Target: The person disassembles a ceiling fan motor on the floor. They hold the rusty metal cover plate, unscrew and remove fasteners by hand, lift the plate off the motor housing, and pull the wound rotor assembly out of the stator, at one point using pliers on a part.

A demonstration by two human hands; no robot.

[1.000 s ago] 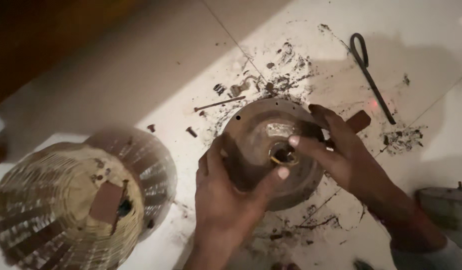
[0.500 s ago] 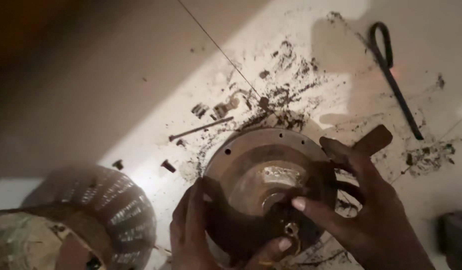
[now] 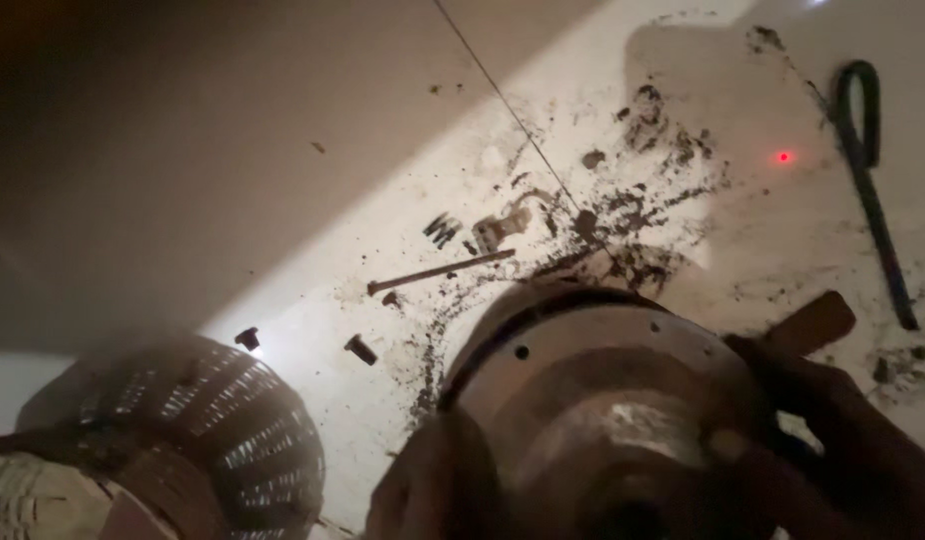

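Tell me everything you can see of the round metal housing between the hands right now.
The round metal housing is a dull, brownish, grimy disc-shaped shell with a raised rim, small holes around its flange and a dark central opening, partly cut off by the frame's bottom edge. It lies flat on the dirty white floor. The left hand grips its near-left edge; the right hand rests across its right side.

We see a slotted metal cage [image 3: 193, 440] sitting at the floor's near left corner. Two small dark bolts [image 3: 361, 349] lie just beside it, toward the middle. A long thin rod [image 3: 441, 271] rests farther back, near a small bracket [image 3: 495, 231]. Dark grime [image 3: 643, 215] spreads behind. A black looped tool [image 3: 873, 190] lies along the right edge.
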